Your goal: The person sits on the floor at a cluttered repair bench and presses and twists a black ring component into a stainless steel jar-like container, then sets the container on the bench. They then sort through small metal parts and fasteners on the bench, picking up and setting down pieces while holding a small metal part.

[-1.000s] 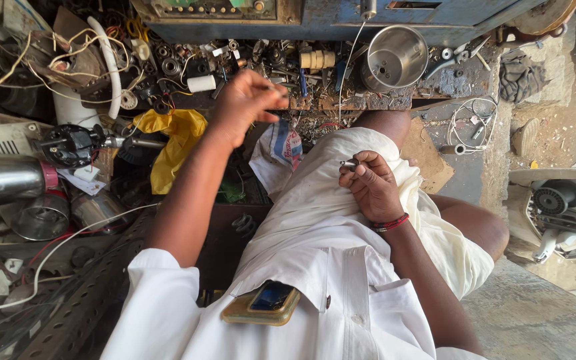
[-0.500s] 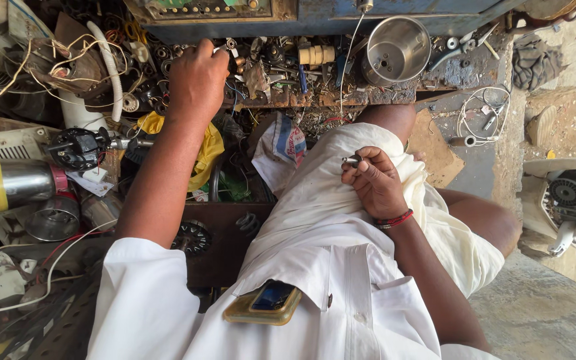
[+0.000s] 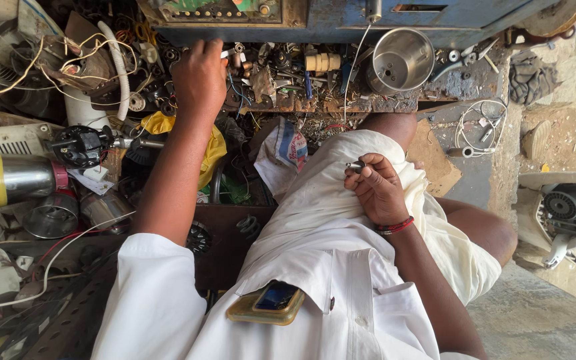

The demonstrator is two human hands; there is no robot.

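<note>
Two hands work well apart in my head view. My left hand (image 3: 199, 79) is stretched far forward onto the cluttered counter (image 3: 395, 103), its grip bent down over a heap of small metal parts (image 3: 261, 67); the fingertips are hidden behind the knuckles, so I cannot tell whether that grip has closed on anything. My right hand (image 3: 378, 190) rests on my lap against the white cloth (image 3: 315, 220), and its grip is clenched around a small metal cylinder (image 3: 356, 166), pinched between thumb and forefinger. The cylinder's long axis runs roughly crosswise, its free end jutting toward the left-hand side of the grip. From the left grip, this piece lies well back and to the right, near my body; the right hand is plainly the nearer one, already holding it. Just right of the left grip lie screws, a cream plastic fitting (image 3: 321, 62) and, farther right, a steel cup (image 3: 401, 60). To its left, a white hose (image 3: 118, 60) and tangled wires (image 3: 55, 53) crowd in. Behind the left forearm, toward me, a yellow bag (image 3: 211, 143) and a black motor part (image 3: 81, 143) lie. Between the two grips, the counter's ragged edge and a striped pouch (image 3: 288, 143) stand in the way.
</note>
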